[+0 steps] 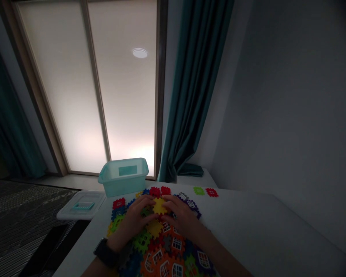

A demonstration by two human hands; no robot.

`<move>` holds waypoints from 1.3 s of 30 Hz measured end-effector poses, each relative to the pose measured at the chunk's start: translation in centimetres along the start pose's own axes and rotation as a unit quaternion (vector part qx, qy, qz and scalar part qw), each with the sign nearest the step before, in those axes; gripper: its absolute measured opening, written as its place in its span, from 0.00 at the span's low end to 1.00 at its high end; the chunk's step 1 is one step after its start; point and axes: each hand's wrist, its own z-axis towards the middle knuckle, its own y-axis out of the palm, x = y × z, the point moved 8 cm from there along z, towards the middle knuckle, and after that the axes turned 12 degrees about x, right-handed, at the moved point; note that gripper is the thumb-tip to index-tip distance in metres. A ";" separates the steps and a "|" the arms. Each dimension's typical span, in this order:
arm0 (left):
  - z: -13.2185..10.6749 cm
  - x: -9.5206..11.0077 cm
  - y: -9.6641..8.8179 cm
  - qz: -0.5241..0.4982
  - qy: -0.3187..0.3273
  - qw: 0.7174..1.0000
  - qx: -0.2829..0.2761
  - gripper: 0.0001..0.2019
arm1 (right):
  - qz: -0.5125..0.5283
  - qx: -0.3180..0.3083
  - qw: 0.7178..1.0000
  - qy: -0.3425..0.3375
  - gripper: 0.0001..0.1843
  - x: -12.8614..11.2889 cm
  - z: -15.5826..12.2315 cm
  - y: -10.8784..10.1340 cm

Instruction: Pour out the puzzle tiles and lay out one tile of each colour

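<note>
At the far left, a dark striped rug [14, 215] covers the floor, and a white plastic lid [80, 206] with a teal handle strip lies just beside the left edge of a white table [248, 227]. Beyond it, a translucent teal plastic bin [122, 177] stands near the table's far edge, in front of a tall frosted window [95, 92]. On the table, a wide patchwork of interlocking plastic tiles [164, 252] spreads toward the person, in red, blue, green, yellow, orange, purple and gray, many printed with small white window frames. The left hand [134, 219], with a black smartwatch [105, 250] on its wrist, rests on the patchwork's left half. Its curled left fingers [146, 201] press against one side of a yellow tile [160, 206] near the patchwork's far end. The right hand [180, 215] mirrors it from the other side, with its bent right fingers [168, 200] on the tile's right edge, so the two hands grasp the tile between them. Farther right, a green tile [198, 191] and a red tile [212, 192] lie side by side near the far edge, apart from the patchwork. A teal curtain [196, 77] hangs beyond them, beside a gray wall [285, 96].
</note>
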 end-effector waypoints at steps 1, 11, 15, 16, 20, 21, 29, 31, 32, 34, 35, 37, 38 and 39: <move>-0.1 0.0 0.2 0.008 0.012 1.000 -0.001 0.11 | 0.003 -0.006 1.000 0.010 0.18 0.1 0.0 0.1; -0.4 1.1 1.4 0.086 0.063 0.993 -0.043 0.18 | 0.019 -0.049 0.998 0.039 0.20 1.1 -0.4 0.9; -0.7 1.4 2.0 0.117 0.069 0.988 -0.077 0.22 | 0.016 -0.072 0.994 0.085 0.18 2.5 -1.2 0.4; -0.8 1.4 2.2 0.125 0.072 0.986 -0.083 0.21 | 0.014 -0.078 0.992 0.100 0.17 3.0 -1.6 0.2; -1.0 1.8 2.6 0.146 0.086 0.980 -0.104 0.19 | 0.004 -0.088 0.983 0.159 0.16 5.5 -3.7 -1.5; -1.0 2.0 2.6 0.147 0.089 0.979 -0.110 0.19 | 0.000 -0.087 0.981 0.172 0.16 6.3 -4.4 -2.1; -1.0 2.1 3.0 0.145 0.102 0.975 -0.130 0.18 | -0.046 -0.058 0.960 0.268 0.18 13.7 -10.6 -6.8; -1.2 1.6 3.2 0.146 0.104 0.975 -0.130 0.17 | -0.054 -0.054 0.952 0.295 0.18 15.2 -11.6 -7.2; -1.3 1.3 3.2 0.145 0.106 0.975 -0.130 0.17 | -0.057 -0.053 0.949 0.305 0.18 15.7 -12.0 -7.2; -1.5 0.9 3.4 0.143 0.112 0.975 -0.132 0.16 | -0.060 -0.052 0.945 0.317 0.19 16.3 -12.5 -7.1; -1.6 0.7 3.5 0.143 0.114 0.974 -0.133 0.16 | -0.060 -0.052 0.944 0.320 0.18 16.4 -12.5 -7.1; -1.6 0.5 3.6 0.144 0.117 0.973 -0.135 0.16 | -0.061 -0.051 0.943 0.322 0.18 16.4 -12.6 -6.9; -1.6 0.4 3.6 0.145 0.117 0.973 -0.136 0.16 | -0.062 -0.052 0.943 0.322 0.17 16.3 -12.6 -6.8; -1.6 0.4 3.6 0.146 0.117 0.973 -0.136 0.16 | -0.065 -0.051 0.944 0.321 0.17 16.2 -12.6 -6.7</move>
